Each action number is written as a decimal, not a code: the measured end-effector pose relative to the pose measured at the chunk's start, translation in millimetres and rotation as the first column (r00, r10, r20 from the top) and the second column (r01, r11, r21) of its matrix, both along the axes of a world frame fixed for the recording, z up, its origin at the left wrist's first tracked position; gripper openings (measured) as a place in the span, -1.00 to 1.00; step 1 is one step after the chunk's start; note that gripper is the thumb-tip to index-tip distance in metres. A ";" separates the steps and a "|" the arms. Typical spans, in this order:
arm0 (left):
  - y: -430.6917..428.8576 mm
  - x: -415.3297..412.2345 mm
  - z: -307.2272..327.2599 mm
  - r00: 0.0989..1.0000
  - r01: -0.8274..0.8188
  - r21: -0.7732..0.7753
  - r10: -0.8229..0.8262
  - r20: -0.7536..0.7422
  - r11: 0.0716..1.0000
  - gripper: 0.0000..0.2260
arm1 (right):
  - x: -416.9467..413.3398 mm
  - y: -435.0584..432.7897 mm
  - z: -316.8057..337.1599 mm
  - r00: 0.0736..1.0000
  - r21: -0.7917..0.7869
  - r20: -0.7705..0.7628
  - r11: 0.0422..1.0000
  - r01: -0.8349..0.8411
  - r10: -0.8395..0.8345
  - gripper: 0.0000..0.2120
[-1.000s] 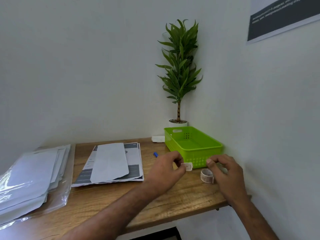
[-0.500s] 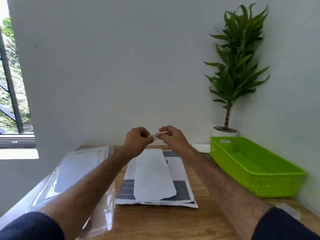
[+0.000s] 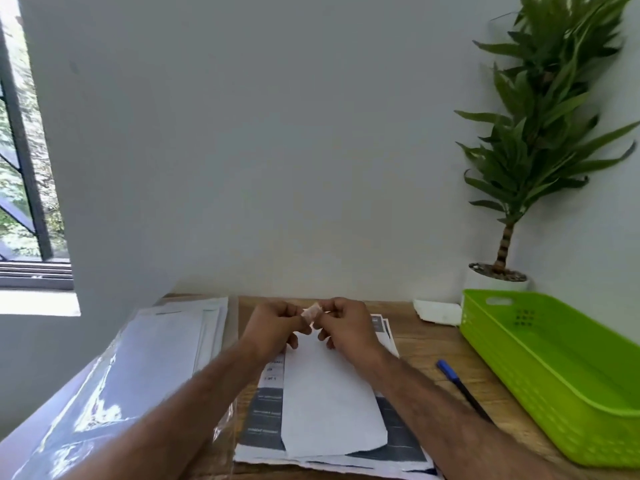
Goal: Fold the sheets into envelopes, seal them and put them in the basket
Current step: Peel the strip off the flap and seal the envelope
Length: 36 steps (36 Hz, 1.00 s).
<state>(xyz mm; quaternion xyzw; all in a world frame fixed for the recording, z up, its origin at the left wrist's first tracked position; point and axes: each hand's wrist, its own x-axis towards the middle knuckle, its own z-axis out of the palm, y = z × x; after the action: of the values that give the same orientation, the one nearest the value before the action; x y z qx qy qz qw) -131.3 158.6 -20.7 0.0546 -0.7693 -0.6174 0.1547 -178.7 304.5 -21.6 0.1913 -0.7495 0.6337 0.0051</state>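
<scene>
Tape [image 3: 311, 312], a small bit, is pinched between the left hand [image 3: 273, 327] and the right hand [image 3: 349, 327], fingers curled tight on it — just above the folded sheet [image 3: 329, 403] lying on a pile of papers [image 3: 266, 420]. Green basket [image 3: 540, 386] sits at the right

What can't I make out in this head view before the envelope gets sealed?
The piece of tape: small and blurred in the head view; fingers of the left hand and right hand cover its ends.
The envelope: top end hidden behind both hands.
The basket: right side cut off by the frame edge.
The printed sheets: text too blurred to read.
</scene>
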 end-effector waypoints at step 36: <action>-8.4 3.2 6.8 0.964 -0.202 0.544 0.068 0.256 0.814 -0.93 | 4.4 6.1 0.6 0.964 -0.145 0.175 0.964 0.225 -0.199 -0.87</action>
<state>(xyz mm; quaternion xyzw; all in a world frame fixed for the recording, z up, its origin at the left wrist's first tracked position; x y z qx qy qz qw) -128.2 150.2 -13.9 0.2222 -0.5581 -0.7947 0.0875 -174.3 310.7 -21.0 0.0578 -0.7091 0.7022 0.0290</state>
